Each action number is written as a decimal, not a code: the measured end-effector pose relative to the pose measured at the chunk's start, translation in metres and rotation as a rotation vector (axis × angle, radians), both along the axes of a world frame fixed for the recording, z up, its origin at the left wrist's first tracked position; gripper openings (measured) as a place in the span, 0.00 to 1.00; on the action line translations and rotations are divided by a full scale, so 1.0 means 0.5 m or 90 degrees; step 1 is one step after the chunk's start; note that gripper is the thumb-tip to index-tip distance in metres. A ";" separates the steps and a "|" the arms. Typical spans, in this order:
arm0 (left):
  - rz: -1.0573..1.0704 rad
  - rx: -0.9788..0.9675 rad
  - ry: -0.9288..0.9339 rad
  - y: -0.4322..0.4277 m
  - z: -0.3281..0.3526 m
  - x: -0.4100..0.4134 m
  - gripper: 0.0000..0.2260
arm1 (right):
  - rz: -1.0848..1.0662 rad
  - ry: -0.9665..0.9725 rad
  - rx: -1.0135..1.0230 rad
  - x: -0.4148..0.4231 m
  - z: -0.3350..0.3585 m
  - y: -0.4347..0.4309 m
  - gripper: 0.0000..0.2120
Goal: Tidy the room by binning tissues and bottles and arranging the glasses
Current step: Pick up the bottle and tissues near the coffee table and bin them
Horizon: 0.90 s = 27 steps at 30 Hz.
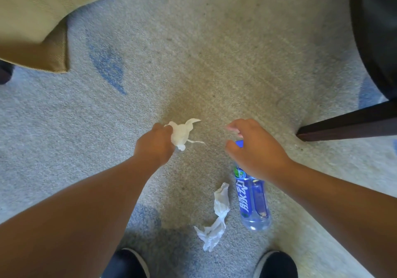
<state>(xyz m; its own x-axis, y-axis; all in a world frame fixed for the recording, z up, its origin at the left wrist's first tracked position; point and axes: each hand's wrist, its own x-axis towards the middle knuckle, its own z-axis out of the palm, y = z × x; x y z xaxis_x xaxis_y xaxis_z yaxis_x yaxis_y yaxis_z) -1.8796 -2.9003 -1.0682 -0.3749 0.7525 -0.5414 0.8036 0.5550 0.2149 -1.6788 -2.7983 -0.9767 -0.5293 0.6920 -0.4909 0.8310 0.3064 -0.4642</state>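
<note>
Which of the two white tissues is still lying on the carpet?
The long twisted tissue beside the blue bottle, between the shoes. The other tissue is bunched in the left hand.

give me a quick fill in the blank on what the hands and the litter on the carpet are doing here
1. The left hand is closed on a crumpled white ____.
2. The right hand is open above the blue ____ of the plastic bottle.
3. The loose tissue lies on the carpet to the ____ of the bottle.

Missing words: tissue; cap; left
</note>
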 end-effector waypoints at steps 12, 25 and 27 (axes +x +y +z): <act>0.061 0.166 -0.173 0.012 0.077 0.003 0.10 | 0.017 0.006 0.005 -0.007 0.002 0.003 0.21; -0.079 0.037 -0.181 -0.004 0.070 0.080 0.08 | -0.008 -0.006 0.017 0.042 0.006 0.015 0.21; -0.101 0.057 -0.190 -0.013 0.080 0.099 0.08 | -0.007 -0.006 0.021 0.051 0.004 0.013 0.20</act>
